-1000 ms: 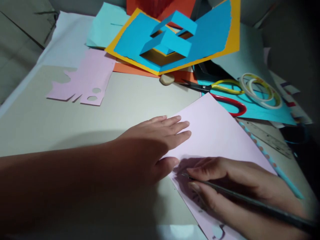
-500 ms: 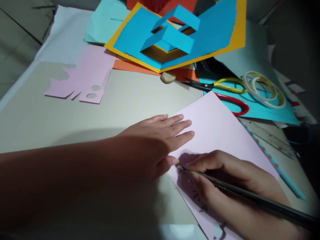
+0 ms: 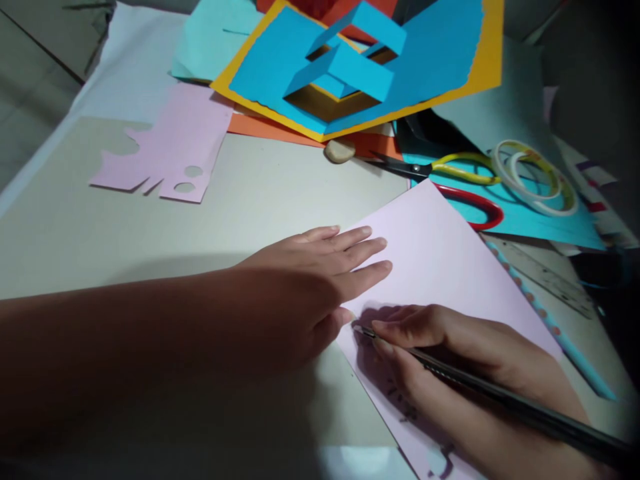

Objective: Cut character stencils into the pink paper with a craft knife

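A pale pink sheet point(image 3: 430, 247) lies slanted on the table, with dark pen marks near its lower left edge. My left hand point(image 3: 315, 273) lies flat with fingers spread, its fingertips on the sheet's left part. In my right hand point(image 3: 460, 360) is a black pen point(image 3: 480, 387), pinched near its tip. The tip meets the sheet close to my left thumb. My right hand and its shadow partly hide the marks.
A blue and yellow pop-up card point(image 3: 425, 67) stands at the back. Scissors point(image 3: 465, 170), tape rolls point(image 3: 533, 177), a stone point(image 3: 340, 151), a ruler point(image 3: 550, 277) and a blue patterned pencil point(image 3: 575, 363) lie rightward. Cut pink paper point(image 3: 170, 140) lies back left.
The view has shifted slightly, so the card and scissors appear a little further right and higher. Both hands keep nearly the same pose, and the pen tip stays near my left thumb.
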A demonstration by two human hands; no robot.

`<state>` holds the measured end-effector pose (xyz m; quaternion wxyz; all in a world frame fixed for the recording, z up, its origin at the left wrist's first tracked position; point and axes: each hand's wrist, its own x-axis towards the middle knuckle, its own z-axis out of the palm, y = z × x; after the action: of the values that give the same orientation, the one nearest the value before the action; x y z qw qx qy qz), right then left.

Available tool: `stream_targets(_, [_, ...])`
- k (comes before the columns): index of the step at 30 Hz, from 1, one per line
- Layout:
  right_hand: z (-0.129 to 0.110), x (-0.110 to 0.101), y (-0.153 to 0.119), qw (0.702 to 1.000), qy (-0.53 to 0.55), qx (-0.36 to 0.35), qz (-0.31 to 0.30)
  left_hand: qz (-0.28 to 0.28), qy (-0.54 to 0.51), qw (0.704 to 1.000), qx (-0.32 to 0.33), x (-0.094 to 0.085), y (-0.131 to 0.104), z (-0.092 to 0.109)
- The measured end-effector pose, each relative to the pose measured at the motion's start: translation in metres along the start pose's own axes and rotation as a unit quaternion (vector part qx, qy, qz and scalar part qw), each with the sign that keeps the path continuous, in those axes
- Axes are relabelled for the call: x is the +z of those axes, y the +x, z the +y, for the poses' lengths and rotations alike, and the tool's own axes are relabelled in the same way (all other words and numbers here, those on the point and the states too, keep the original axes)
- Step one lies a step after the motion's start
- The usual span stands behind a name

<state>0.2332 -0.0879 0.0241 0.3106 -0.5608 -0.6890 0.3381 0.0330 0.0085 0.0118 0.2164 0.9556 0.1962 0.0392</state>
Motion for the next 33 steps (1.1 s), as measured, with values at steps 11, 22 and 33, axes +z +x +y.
stream_targets(11, [0.0008,0.0009,-0.0001,0.999,-0.024,-0.027,0.016,0.007,-0.013,1.0,0.001,-0.0001,0.0,0.0005])
stream_targets(22, [-0.0022,0.0009,-0.0073,0.992,-0.091,-0.08,0.02,0.003,-0.015,1.0,-0.011,-0.001,-0.0004,0.0026])
stream_targets(33, [-0.0049,0.0024,-0.0026,0.987,-0.099,-0.129,0.009,0.004,-0.003,1.0,0.019,0.0009,0.0013,-0.0022])
